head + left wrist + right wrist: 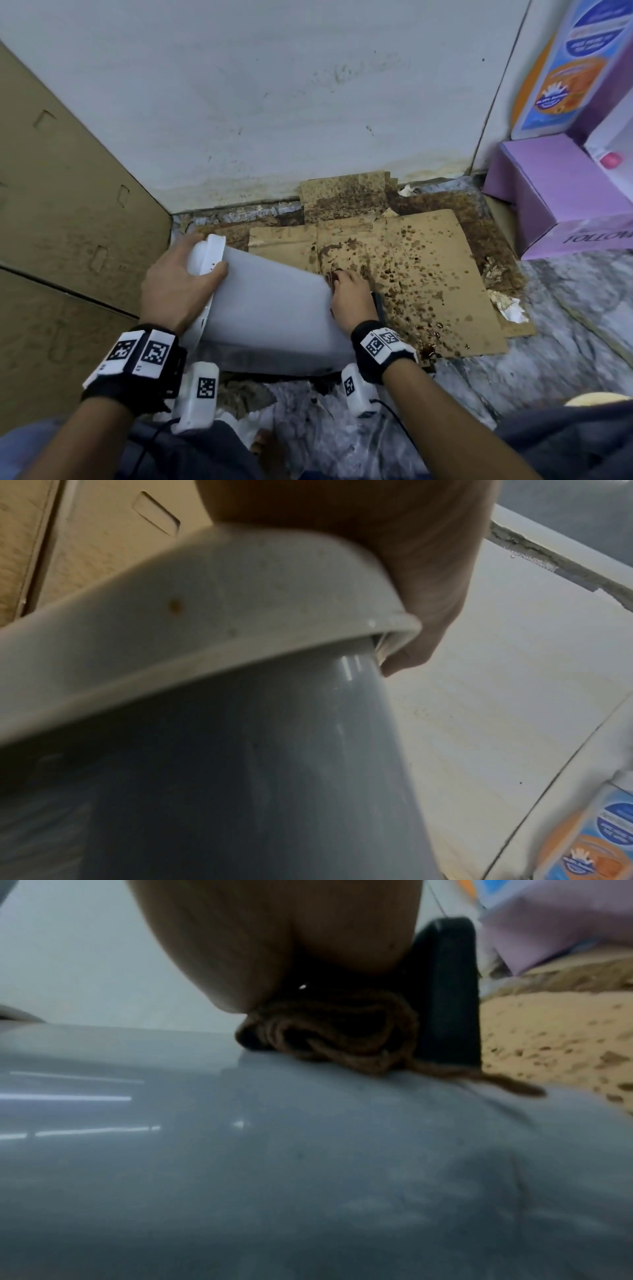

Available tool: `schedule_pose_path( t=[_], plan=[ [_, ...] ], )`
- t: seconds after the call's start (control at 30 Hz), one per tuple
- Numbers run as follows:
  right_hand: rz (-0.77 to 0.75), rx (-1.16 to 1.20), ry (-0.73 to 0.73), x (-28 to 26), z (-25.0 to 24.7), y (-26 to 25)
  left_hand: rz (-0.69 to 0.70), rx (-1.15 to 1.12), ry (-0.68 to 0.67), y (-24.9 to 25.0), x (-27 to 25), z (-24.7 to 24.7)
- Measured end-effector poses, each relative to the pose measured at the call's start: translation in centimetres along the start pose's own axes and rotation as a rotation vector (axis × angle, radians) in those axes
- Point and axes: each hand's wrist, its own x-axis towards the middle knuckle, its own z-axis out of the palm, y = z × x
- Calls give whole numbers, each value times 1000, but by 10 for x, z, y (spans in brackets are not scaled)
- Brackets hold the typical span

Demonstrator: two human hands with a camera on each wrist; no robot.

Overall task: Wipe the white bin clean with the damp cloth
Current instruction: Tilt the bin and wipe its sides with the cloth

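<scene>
The white bin (270,308) lies tipped on its side on the floor, its rim to the left and its base to the right. My left hand (178,281) grips the rim (240,610), thumb over the outer wall and fingers curled around the edge. My right hand (349,294) holds a bunched brown cloth (339,1031) against the bin's side near the base. A little of the cloth (334,275) shows past my fingers in the head view. A black pedal (445,993) sticks out at the base behind the cloth.
Stained brown cardboard (411,274) covers the floor beyond the bin, with dark spatter and crumpled paper (507,305). Cardboard boxes (68,205) stand on the left, a white wall (274,102) behind, purple boxes (561,198) on the right. My knees are at the bottom.
</scene>
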Motion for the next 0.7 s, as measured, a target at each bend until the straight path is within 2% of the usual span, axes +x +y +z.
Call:
schedule_pose_path(
  t=[0.07,0.17,0.27,0.6,0.7],
  plan=[
    [33,-39,8,0,-5,-3,-15,69,-6,6,-1,1],
    [35,-62,26,-1,-14,-4,53,163,-5,11,3,5],
    [27,34,53,0,-22,-5,89,219,-15,12,8,8],
    [-133,340,83,-15,-37,-48,38,274,-48,10,20,6],
    [-159,390,86,-17,-47,-61,95,276,-22,16,20,2]
  ],
)
